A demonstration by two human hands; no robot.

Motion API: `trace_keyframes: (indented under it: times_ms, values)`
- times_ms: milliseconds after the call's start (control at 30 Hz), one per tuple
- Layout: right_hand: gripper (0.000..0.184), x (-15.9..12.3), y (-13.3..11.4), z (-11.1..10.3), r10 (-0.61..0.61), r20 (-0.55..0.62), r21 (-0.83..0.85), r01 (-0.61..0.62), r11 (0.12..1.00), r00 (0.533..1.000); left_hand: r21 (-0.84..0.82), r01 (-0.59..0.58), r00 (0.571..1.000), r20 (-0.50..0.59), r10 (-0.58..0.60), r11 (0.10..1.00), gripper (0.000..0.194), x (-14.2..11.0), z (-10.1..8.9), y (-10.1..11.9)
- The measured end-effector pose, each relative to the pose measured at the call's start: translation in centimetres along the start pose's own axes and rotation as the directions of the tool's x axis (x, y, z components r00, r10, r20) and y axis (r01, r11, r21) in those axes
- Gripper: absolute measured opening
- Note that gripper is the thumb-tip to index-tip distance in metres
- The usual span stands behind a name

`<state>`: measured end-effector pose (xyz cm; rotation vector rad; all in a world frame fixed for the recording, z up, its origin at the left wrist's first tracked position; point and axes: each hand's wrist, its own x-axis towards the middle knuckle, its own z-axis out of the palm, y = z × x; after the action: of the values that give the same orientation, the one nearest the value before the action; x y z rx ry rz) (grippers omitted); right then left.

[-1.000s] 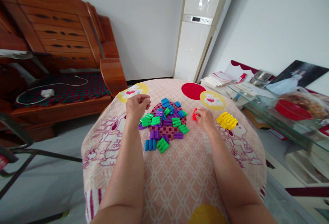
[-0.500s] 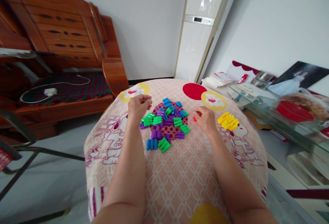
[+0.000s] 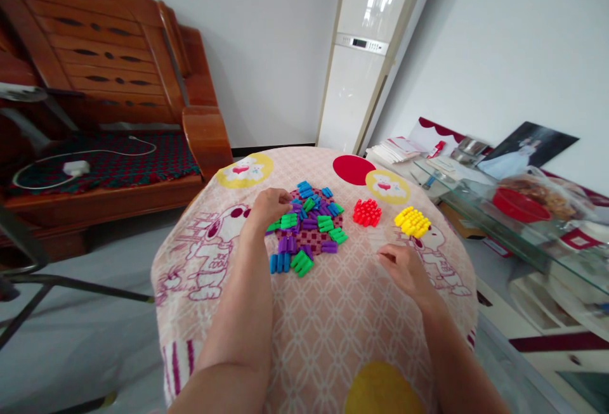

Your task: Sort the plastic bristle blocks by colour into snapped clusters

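Note:
My left hand (image 3: 270, 206) reaches over the left side of a pile of small plastic pieces, its fingers bent together by a purple piece (image 3: 295, 208); what lies in the fingertips, if anything, is hidden. Green pieces (image 3: 301, 263), blue pieces (image 3: 280, 263) and more purple ones lie mixed in this pile. Low over the cloth, my right hand (image 3: 403, 268) has its thumb and fingers closed, with nothing visible in them. Beyond it sit a tight cluster of red pieces (image 3: 366, 212) and a cluster of yellow pieces (image 3: 413, 222).
A patterned cloth (image 3: 333, 325) covers the round table. To the right stands a glass shelf table (image 3: 480, 211) with a red bowl (image 3: 521, 205) and papers. A wooden bench (image 3: 109, 78) is at the left, and a white cabinet-like unit (image 3: 349, 84) stands behind.
My right hand has drawn back from the red pieces toward me, leaving their whole cluster in view. My left hand has come down and right, onto the mixed pile. The view has shifted slightly.

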<state>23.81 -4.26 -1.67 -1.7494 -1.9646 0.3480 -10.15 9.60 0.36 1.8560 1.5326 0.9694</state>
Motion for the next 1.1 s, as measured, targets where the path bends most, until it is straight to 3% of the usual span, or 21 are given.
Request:
trace_keyframes:
  times_ms: [167,333,567,733,900,1100]
  values:
    - [0.028,-1.6,1.6,1.8,0.198,-0.107,0.212,-0.172,0.962,0.974,0.039,-0.003,0.997,-0.074,0.006,0.999,0.014,0.0,-0.2,0.3]
    - [0.029,-1.5,1.7,2.9,0.242,-0.195,0.282,-0.182,0.942,0.951,0.042,0.001,0.992,-0.13,0.004,0.999,0.016,0.0,0.1,0.9]
    - [0.029,-1.3,2.1,2.8,0.243,-0.211,0.32,-0.168,0.933,0.947,0.067,-0.127,0.992,-0.005,0.127,0.99,0.024,0.3,3.1,3.9]
    - [0.029,-1.2,1.9,2.9,0.257,-0.225,0.329,-0.175,0.928,0.94,0.049,-0.238,0.963,0.139,0.229,0.97,0.026,-0.2,4.0,5.4]
    - [0.029,-1.1,1.8,2.8,0.27,-0.217,0.326,-0.191,0.926,0.938,0.096,-0.206,0.97,0.15,0.19,0.974,0.027,-0.6,2.9,5.4]
    - [0.03,-0.8,2.0,3.1,0.241,-0.219,0.321,-0.163,0.933,0.946,0.209,-0.151,0.979,0.165,0.117,0.966,0.024,-1.9,-1.1,5.2]
